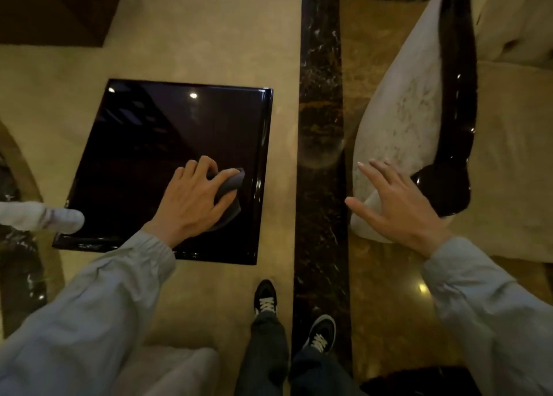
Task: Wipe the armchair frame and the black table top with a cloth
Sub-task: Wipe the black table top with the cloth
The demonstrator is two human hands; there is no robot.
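A glossy black square table top (155, 144) stands on the floor left of centre. My left hand (194, 199) presses a folded grey cloth (230, 192) flat onto the near right part of that top. To the right stands the armchair, with pale patterned upholstery (398, 120) and a shiny black frame (457, 102) curving down along its arm. My right hand (395, 204) hovers with fingers spread, holding nothing, just in front of the armchair's near corner.
Beige polished floor with a dark marble strip (321, 126) runs between table and armchair. My two dark sneakers (264, 298) stand near the strip. Another pale upholstered piece (39, 216) pokes in at the table's left edge. A dark brown block (54, 9) fills the top left.
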